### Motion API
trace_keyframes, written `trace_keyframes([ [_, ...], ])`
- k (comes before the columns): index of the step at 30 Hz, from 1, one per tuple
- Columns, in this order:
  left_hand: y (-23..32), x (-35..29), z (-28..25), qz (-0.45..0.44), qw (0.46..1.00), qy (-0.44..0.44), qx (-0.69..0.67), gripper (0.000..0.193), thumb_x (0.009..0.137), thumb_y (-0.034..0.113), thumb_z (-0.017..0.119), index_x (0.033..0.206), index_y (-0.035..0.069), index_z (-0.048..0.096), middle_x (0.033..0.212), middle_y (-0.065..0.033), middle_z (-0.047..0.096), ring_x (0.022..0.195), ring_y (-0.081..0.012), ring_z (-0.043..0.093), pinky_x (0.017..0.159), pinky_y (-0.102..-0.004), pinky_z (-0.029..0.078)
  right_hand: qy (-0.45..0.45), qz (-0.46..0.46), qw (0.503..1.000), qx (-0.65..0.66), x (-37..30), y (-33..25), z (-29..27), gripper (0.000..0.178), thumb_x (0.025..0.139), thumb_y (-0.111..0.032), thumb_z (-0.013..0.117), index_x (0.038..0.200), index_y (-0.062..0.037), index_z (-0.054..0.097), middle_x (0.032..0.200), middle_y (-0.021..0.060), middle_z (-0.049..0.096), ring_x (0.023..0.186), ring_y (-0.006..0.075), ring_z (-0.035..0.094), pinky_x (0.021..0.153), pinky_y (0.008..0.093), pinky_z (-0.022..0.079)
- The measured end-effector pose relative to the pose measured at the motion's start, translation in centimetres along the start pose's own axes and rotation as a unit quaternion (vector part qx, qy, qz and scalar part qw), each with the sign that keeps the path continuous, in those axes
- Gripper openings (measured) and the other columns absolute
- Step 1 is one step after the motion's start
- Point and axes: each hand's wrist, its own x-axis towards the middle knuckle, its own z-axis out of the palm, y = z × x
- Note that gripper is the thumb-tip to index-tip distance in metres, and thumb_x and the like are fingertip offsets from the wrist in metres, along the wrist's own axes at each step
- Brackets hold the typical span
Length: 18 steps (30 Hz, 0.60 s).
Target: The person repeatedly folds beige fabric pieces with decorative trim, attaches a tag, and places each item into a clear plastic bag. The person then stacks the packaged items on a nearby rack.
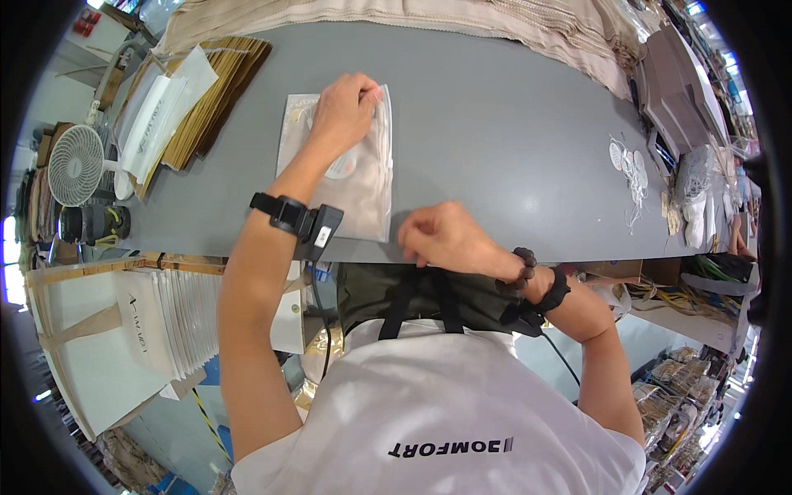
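Note:
A clear plastic zip bag (pixel 363 186) with something pale inside lies flat on the grey table (pixel 495 124). My left hand (pixel 342 107) presses on the bag's far top edge, fingers curled over it. My right hand (pixel 441 235) hovers at the table's near edge just right of the bag's lower corner, fingers closed loosely, and I cannot see anything in it. A black wrist device (pixel 301 221) is strapped on my left forearm. A dark green bag with black straps (pixel 412 297) hangs below the table edge against my body.
Stacks of brown and white paper bags (pixel 181 107) lie at the table's left end. A small white fan (pixel 74 165) stands further left. Beige fabric (pixel 511 25) covers the far edge. White tags with strings (pixel 631 169) lie right. White tote bags (pixel 157 326) stand below left.

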Motion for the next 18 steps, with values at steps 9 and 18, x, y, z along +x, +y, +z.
trace_keyframes([
  [9, 3.0, -5.2, -1.5, 0.037, 0.997, 0.02, -0.062, 0.04, 0.101, 0.015, 0.063, 0.14, 0.007, 0.062, 0.137, -0.0159, 0.061, 0.111, -0.0293, 0.066, 0.096, -0.0391, 0.054, 0.07, -0.004, 0.996, 0.051, 4.6, -1.6, -1.7, 0.03, 0.097, -0.025, 0.072, 0.1, 0.0054, 0.076, 0.08, 0.0069, 0.074, 0.064, 0.0134, 0.071, 0.058, 0.0281, 0.06],
  [18, 3.0, -12.1, -1.8, 0.054, 0.994, -0.005, 0.09, 0.05, 0.102, 0.009, 0.056, 0.151, 0.005, 0.052, 0.163, -0.0202, 0.041, 0.147, -0.0408, 0.043, 0.12, -0.0489, 0.039, 0.035, -0.004, 0.999, 0.021, 5.7, -2.2, -0.1, 0.027, 0.098, -0.022, 0.071, 0.093, 0.0044, 0.075, 0.077, 0.0085, 0.074, 0.063, 0.0139, 0.072, 0.055, 0.0289, 0.058],
])
